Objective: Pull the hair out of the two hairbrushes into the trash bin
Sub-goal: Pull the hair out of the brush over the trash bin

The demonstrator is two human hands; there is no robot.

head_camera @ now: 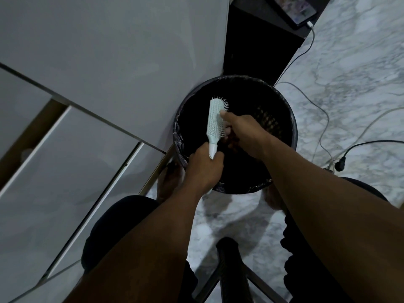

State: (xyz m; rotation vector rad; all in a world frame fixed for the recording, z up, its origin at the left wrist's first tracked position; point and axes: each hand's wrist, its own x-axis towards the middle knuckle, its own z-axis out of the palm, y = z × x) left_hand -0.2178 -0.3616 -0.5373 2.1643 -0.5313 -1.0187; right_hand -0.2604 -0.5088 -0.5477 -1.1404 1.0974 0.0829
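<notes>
A pale, white-green hairbrush (214, 119) is held upright over the round black trash bin (290, 136), bristles facing right. My left hand (204, 166) is closed around its handle at the bin's near-left rim. My right hand (240, 132) reaches across the bin, its fingers pressed into the bristles on the brush's right side. Any hair between the fingers is too dark to make out. Only one hairbrush is in view.
White cabinet doors (98, 62) stand to the left of the bin and a dark cabinet (255, 44) behind it. Cables (323, 112) trail over the marble floor (349, 62) on the right. A phone (295, 7) lies at the top. My knees and a dark stool frame (229, 265) sit below.
</notes>
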